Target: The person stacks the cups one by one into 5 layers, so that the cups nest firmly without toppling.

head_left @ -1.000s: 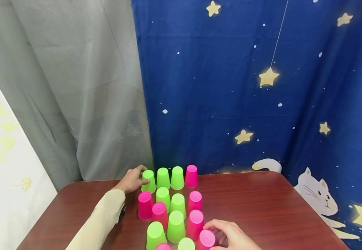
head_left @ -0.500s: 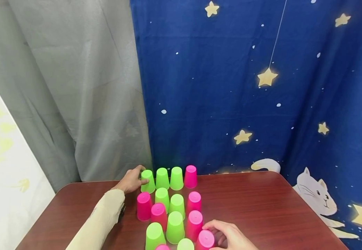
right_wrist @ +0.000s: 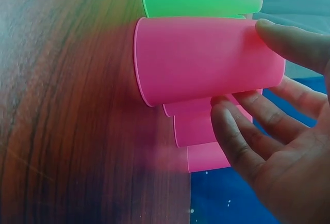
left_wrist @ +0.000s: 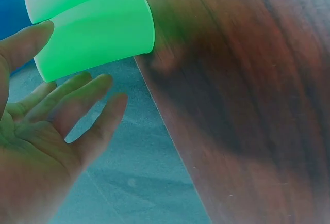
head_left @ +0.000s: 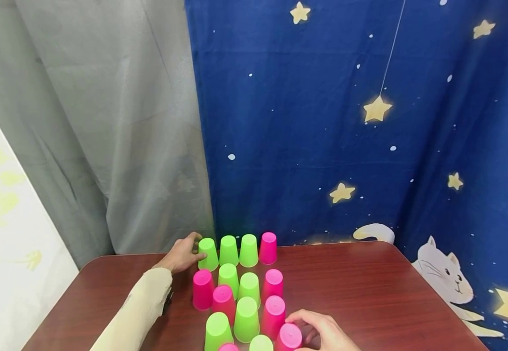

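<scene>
At the near right of a reddish-brown, wood-grained counter (head_left: 359, 287), a person's right hand (head_left: 324, 332) bends its fingers round a hot-pink, tapered, plastic-looking cup (head_left: 289, 336). The grip is only part-closed, thumb and fingertips on opposite sides of the wall; how hard they press cannot be told. Light, even pressure seems best, since such walls probably flex, with the fingertips kept clear of the next hot-pink cup (head_left: 274, 312) just beyond. The gripped cup stands upside down, smooth and plain, its lipped rim on the counter.

Past it, lime-green, tapered, plastic-looking cups (head_left: 246, 321) and more pink ones stand inverted in uneven rows: 15 cups in view altogether, 8 green and 7 pink, the closest cut off by the frame.

At the group's far left corner, by the counter's back edge, the left hand (head_left: 179, 256), in a cream sleeve (head_left: 135, 312), straddles a lime-green cup (head_left: 210, 249). Its grip is wide and loose, thumb across the wall, fingers spread alongside, no firm hold evident. A touch low on the wall would likely steady that cup better than a push near the top. It, too, stands inverted, bright and plain-sided. Behind hang a grey curtain (head_left: 157, 122) and a star-printed blue curtain (head_left: 302, 97).
</scene>
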The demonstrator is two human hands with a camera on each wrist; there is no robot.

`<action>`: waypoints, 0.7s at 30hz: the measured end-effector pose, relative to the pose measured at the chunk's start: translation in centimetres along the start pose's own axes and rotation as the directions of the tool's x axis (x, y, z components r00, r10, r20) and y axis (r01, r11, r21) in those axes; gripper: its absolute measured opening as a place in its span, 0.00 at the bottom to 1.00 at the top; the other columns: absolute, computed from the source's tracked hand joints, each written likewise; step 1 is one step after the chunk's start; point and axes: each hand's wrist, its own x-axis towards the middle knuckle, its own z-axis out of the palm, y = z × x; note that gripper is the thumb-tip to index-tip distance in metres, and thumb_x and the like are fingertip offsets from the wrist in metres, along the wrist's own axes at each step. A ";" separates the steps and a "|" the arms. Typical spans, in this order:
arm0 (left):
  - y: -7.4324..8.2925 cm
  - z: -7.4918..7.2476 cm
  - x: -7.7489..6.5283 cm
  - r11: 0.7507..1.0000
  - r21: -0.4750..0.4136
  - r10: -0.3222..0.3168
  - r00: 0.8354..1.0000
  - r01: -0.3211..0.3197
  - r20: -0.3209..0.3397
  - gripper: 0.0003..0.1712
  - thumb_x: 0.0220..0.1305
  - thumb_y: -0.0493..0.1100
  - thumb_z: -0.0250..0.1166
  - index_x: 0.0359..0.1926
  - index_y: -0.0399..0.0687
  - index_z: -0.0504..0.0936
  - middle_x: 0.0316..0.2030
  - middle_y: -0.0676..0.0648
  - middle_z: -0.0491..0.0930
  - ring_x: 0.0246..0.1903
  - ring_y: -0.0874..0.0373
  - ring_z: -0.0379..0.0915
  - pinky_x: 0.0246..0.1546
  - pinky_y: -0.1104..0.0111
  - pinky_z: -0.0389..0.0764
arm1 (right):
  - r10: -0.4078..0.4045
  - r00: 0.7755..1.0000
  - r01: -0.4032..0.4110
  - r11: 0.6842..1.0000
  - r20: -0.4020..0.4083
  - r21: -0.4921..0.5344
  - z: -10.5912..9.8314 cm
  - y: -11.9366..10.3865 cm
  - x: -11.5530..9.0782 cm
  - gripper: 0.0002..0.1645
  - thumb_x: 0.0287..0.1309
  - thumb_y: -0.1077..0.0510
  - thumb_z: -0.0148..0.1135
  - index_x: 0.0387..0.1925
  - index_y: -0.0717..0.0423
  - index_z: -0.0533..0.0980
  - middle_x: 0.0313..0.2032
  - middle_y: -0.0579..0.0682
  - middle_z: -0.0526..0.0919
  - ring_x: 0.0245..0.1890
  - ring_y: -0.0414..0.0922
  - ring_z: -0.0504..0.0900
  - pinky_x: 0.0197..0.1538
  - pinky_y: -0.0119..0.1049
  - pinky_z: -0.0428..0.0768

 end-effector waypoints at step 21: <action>-0.6 -1.1 -8.4 0.991 -0.126 0.040 0.994 -0.052 -0.097 0.24 0.66 0.41 0.67 0.60 0.42 0.73 0.53 0.39 0.82 0.50 0.48 0.84 0.53 0.53 0.83 | 0.009 0.999 -0.012 0.997 -0.039 -0.077 -2.2 -0.1 0.2 0.24 0.55 0.53 0.73 0.54 0.46 0.77 0.43 0.46 0.86 0.37 0.36 0.82 0.39 0.28 0.83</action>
